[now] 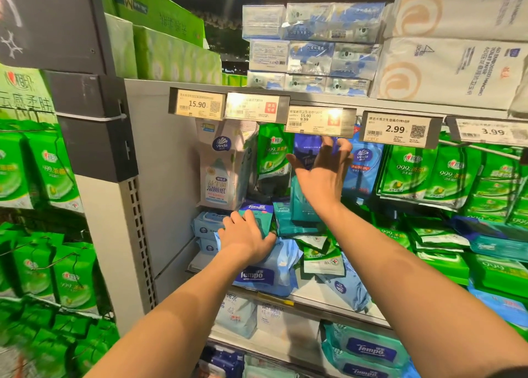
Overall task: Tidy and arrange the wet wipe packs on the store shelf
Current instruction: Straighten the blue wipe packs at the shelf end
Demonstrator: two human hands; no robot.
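Evidently unfinished: wet wipe packs (320, 252) were heaped askew at 6 o'clock on the shelf (328, 297). Left hand (245, 235) gripped a teal pack (261, 220); right hand (323, 175), spread, empty, was raised toward hanging packs (274, 155) at 12 o'clock.

Directly above the reaching hands a row of price tags (321, 120) hangs on the shelf edge (400, 105), with blue tissue packs (311, 46) stacked higher up, white toilet-paper bales (454, 49) up to their right, and green tissue boxes (171, 52) up to their left.
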